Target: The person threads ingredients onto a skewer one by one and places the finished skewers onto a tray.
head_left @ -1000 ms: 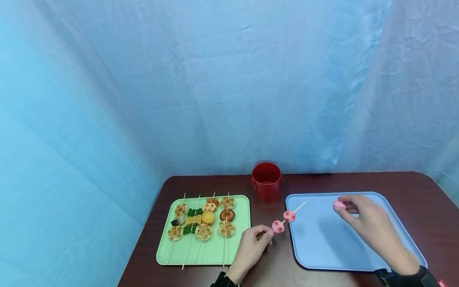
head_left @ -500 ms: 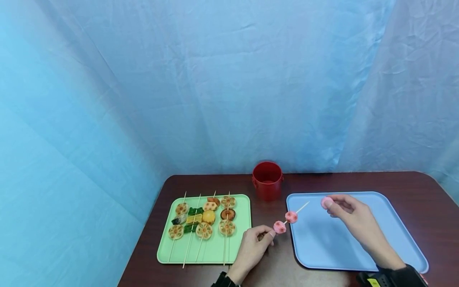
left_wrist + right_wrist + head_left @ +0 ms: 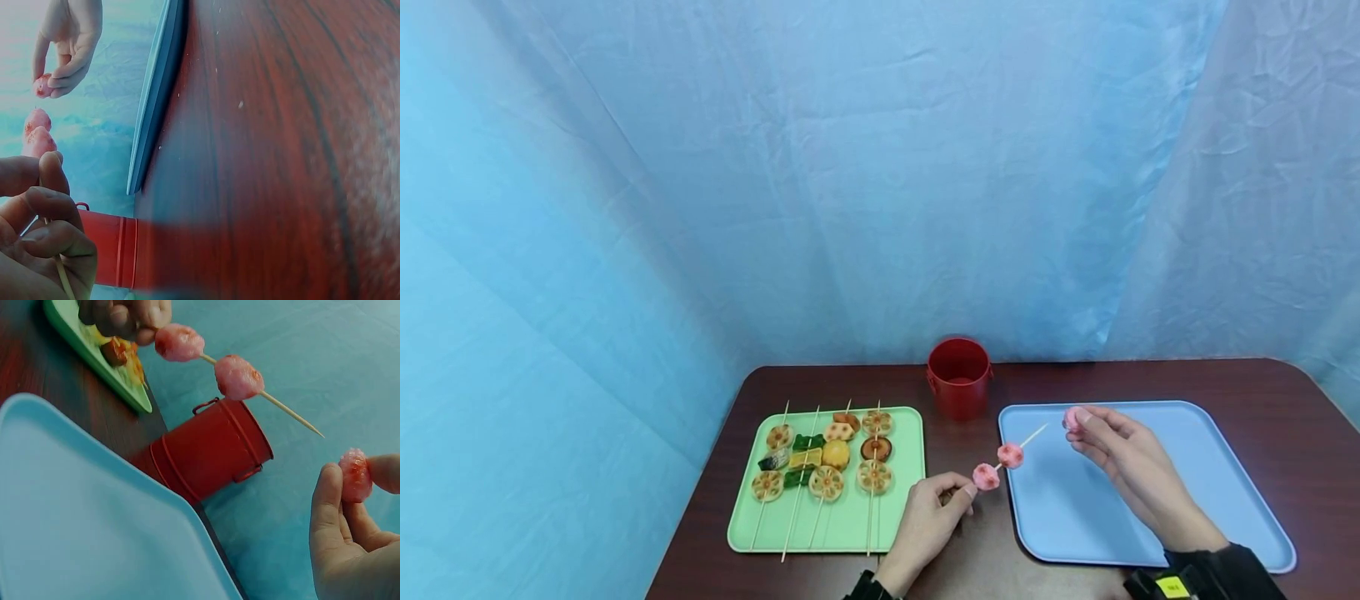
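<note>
My left hand (image 3: 928,517) grips a wooden skewer (image 3: 292,415) that carries two pink meatballs with browned patches, one meatball (image 3: 986,477) close by the fingertips and the other meatball (image 3: 1011,455) further up. The skewer's bare pointed end tilts up to the right, over the left edge of the blue tray (image 3: 1157,517). Between thumb and fingers, my right hand (image 3: 1138,471) pinches a third pink meatball (image 3: 356,476) above that tray. A small gap separates this meatball from the skewer's tip in the right wrist view.
On the left lies a green tray (image 3: 741,533) bearing several finished skewers of lotus root, mushroom and vegetable pieces. A red bucket (image 3: 958,387) stands at the back of the brown table (image 3: 958,567), between the trays. Blue cloth (image 3: 880,183) hangs behind the table.
My right hand has moved left with its meatball, nearer the skewer's tip, and has turned somewhat. The left hand and skewer have stayed almost still.
</note>
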Demonstrator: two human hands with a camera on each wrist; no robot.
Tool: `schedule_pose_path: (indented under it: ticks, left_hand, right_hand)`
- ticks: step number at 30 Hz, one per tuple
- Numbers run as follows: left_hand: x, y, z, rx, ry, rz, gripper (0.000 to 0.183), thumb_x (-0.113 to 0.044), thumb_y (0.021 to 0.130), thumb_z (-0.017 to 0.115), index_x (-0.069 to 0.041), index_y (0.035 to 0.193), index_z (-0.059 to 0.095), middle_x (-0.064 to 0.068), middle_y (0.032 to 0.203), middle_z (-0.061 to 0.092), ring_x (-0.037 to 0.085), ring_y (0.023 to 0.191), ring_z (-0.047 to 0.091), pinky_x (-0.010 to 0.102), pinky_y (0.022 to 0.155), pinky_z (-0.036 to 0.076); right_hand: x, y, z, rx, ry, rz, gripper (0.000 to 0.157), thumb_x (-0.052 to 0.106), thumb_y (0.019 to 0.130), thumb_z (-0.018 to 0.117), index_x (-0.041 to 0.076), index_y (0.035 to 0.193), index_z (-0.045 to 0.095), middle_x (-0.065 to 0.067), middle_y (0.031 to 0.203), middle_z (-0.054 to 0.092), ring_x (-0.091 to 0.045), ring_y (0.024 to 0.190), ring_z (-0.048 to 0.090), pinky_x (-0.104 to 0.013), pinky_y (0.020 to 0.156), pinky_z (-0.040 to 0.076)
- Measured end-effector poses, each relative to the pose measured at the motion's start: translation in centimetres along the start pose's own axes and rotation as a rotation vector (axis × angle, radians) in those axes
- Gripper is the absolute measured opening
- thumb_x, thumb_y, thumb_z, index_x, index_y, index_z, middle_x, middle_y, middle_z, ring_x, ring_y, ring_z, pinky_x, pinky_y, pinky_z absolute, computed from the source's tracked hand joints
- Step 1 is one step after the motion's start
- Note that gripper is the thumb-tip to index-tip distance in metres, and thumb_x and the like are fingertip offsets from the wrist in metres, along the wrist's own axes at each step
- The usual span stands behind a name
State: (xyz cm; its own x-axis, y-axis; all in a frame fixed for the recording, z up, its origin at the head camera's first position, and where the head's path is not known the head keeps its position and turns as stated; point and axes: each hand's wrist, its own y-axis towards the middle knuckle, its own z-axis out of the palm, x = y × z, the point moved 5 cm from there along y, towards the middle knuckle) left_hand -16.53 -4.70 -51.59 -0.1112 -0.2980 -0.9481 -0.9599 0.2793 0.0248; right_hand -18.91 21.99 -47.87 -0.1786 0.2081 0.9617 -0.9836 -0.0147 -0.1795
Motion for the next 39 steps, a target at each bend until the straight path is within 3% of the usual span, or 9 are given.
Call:
schedule_pose_path:
  ticks: [3,7,16,24,26,32,39]
  left_hand:
    - [0.0,0.0,0.1,0.005,0.0,0.008,0.025,-0.028,0.093,0.061,-0.006,0.088,0.073,0.01,0.066,0.064,0.004,0.045,0.048,0.016,0.042,0.036]
    - [-0.2,-0.1,0.2,0.006,-0.004,0.019,0.025,-0.026,0.093,0.061,-0.005,0.087,0.073,0.011,0.066,0.065,0.01,0.044,0.05,0.016,0.042,0.036]
    - [-1.1,-0.3,0.3,-0.005,-0.012,0.058,0.022,-0.022,0.093,0.061,-0.005,0.086,0.072,0.011,0.066,0.064,0.001,0.045,0.047,0.017,0.043,0.037]
    - [-0.4,-0.2,0.6,-0.005,0.02,0.049,0.024,-0.025,0.092,0.061,-0.005,0.084,0.073,0.003,0.063,0.064,0.023,0.046,0.056,0.015,0.042,0.036]
    - [-0.2,-0.1,0.7,-0.004,0.022,0.045,0.024,-0.025,0.092,0.061,-0.005,0.084,0.073,0.003,0.063,0.064,0.024,0.046,0.056,0.015,0.042,0.036]
    - [-0.2,-0.1,0.7,-0.009,0.01,0.03,0.024,-0.024,0.093,0.061,-0.005,0.085,0.073,-0.001,0.062,0.062,0.031,0.049,0.057,0.015,0.042,0.036]
    - [-0.1,-0.1,0.8,-0.02,-0.014,-0.012,0.025,-0.027,0.092,0.062,-0.005,0.086,0.073,0.002,0.063,0.063,0.032,0.049,0.057,0.016,0.042,0.037]
  right_hand:
    - [-0.2,0.1,0.2,0.001,0.036,0.013,0.043,0.032,0.095,0.059,0.0,0.122,0.051,-0.001,0.103,0.065,-0.008,0.092,0.064,-0.027,0.084,0.051]
    - [-0.4,0.1,0.4,-0.002,0.054,0.018,0.037,0.031,0.095,0.058,0.003,0.119,0.054,0.0,0.103,0.066,-0.009,0.093,0.065,-0.027,0.084,0.051]
    - [-0.7,0.3,0.9,-0.025,0.029,0.039,0.043,0.035,0.094,0.059,0.002,0.121,0.05,0.001,0.102,0.066,-0.01,0.094,0.065,-0.026,0.082,0.052]
    - [-0.8,0.3,1.4,-0.034,-0.023,0.006,0.045,0.035,0.094,0.06,0.0,0.119,0.052,0.0,0.103,0.065,-0.009,0.093,0.064,-0.026,0.083,0.052]
    - [-0.6,0.2,1.6,-0.055,-0.104,-0.022,0.051,0.038,0.093,0.059,-0.002,0.123,0.05,-0.004,0.106,0.064,-0.009,0.093,0.064,-0.026,0.082,0.052]
    - [-0.1,-0.3,2.0,-0.181,-0.486,-0.128,0.062,0.051,0.089,0.058,0.002,0.126,0.054,-0.01,0.108,0.067,-0.018,0.094,0.065,-0.023,0.075,0.054]
    - [0.2,-0.6,2.6,-0.21,-0.61,-0.149,0.057,0.055,0.087,0.058,0.008,0.119,0.058,-0.007,0.104,0.068,-0.025,0.09,0.064,-0.025,0.073,0.053]
